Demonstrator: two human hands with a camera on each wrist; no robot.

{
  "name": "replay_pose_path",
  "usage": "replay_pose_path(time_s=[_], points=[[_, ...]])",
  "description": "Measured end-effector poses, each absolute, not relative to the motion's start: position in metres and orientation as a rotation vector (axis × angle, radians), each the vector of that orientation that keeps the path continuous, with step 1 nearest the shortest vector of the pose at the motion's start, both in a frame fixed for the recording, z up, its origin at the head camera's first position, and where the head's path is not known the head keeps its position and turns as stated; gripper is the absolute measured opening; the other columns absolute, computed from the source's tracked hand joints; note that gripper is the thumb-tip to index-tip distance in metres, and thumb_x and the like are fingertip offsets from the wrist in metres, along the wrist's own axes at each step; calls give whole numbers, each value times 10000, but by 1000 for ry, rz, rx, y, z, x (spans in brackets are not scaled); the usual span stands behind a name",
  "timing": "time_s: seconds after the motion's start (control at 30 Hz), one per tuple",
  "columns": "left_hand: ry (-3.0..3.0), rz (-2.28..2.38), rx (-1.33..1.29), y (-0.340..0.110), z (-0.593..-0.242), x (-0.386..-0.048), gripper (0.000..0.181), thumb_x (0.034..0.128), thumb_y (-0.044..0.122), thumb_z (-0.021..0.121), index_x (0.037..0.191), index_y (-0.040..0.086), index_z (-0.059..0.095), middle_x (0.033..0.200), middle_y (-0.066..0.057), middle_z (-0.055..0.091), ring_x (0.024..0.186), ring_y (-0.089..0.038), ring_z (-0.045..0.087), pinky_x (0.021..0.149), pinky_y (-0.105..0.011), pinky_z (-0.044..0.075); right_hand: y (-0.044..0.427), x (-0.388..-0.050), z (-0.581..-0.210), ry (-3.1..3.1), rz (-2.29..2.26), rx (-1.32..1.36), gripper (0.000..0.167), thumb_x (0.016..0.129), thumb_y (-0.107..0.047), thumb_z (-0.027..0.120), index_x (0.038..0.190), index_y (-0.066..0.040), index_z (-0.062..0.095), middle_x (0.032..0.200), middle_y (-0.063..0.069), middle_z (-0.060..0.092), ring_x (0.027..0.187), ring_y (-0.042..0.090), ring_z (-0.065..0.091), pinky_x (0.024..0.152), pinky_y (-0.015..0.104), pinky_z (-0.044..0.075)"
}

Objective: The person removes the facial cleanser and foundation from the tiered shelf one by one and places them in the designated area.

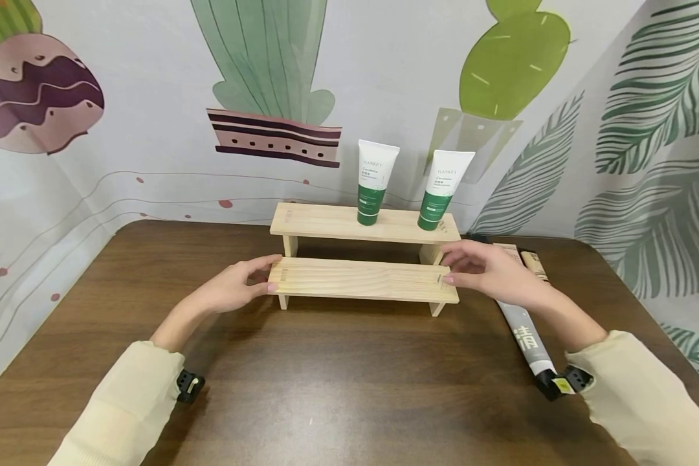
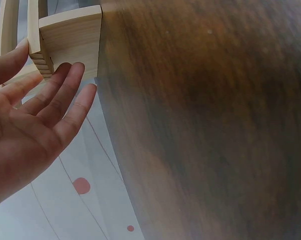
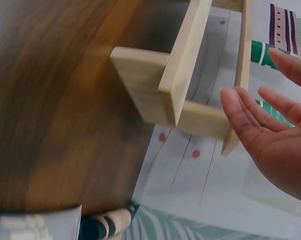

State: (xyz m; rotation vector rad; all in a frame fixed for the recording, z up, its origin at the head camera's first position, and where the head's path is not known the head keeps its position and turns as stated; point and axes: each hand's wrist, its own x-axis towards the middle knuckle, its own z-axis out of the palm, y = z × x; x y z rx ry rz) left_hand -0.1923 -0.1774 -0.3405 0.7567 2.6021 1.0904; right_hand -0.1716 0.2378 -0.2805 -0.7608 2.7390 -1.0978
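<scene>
We see a two-tier wooden stand (image 1: 361, 278) near the far edge of the bench (image 1: 326, 388), a little right of the middle of that edge, with its lower plank toward the near side. Our left hand (image 1: 235, 281) is at the stand's left end, the thumb and index finger touching the end of the lower plank; its fingers are loosely extended, and we see the other three spread free beside the leg. Our right hand (image 1: 483, 265) is at the right end, its fingers released and lightly bent; we cannot tell whether they touch the wood.

On the upper plank we have two white-and-green tubes standing upright on their green ends, well apart: the left tube (image 1: 377, 184) right of the plank's middle, the right tube (image 1: 444, 191) near its right end. Toward the bench's right edge we find a grey tube (image 1: 524, 330), partly under our right forearm, and a beige item (image 1: 534, 264) beyond that forearm, nearer the far right corner. Behind the far edge we face a white cloth (image 1: 169, 77) printed with cacti and leaves.
</scene>
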Motion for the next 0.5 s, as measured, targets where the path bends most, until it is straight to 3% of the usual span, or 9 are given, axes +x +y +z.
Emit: replay_pose_path(time_s=[0.5], points=[[2622,1086,750,-177,-341,-192,531,905,72,558,1366,-67,334,1161,-226,554,1055,-313,527,881,-477,398,188,-194,-272,2681,-1218,-785,388,835,-55,655,1184,56,528,1025,145,600,938,252,583,826,355,460]])
